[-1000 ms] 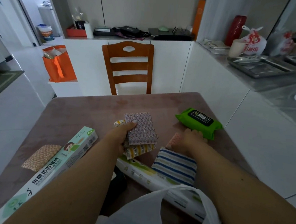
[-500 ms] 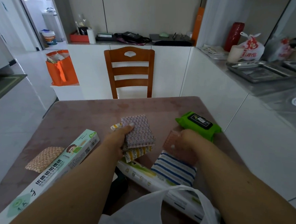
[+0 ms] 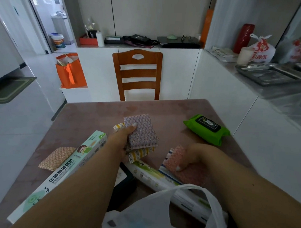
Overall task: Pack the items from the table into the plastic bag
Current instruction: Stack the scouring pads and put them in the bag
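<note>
— What is the left hand [image 3: 122, 140] doing?

— It grips a small stack of scouring pads: thumb pressed on the purple pad [image 3: 141, 131] on top, fingers curled out of sight beneath. A yellow-striped pad [image 3: 139, 153] pokes out under it at both ends. I cannot tell how many pads are in the stack.

— And the right hand [image 3: 195, 155]?

— It pinches a pink pad [image 3: 175, 158], thumb across its near face, the other fingers hidden behind. The pad is tilted up over a blue-striped cloth [image 3: 169, 154], of which only slivers show.

— Where is the bag?

— The white plastic bag [image 3: 156, 219] sits at the near edge, below both forearms, mouth and one handle loop showing; its bottom is cut off by the frame.

— What lies around it?

— A long foil box [image 3: 67, 168] runs under the left forearm, its near end hidden. A second long box [image 3: 152, 176] lies between the arms, partly covered by the bag. A dark object [image 3: 123, 185] beside it is too hidden to name. An orange-tan pad [image 3: 56, 158] lies at the left of the table [image 3: 96, 117], and a green wipes pack [image 3: 206, 129] at the far right.
</note>
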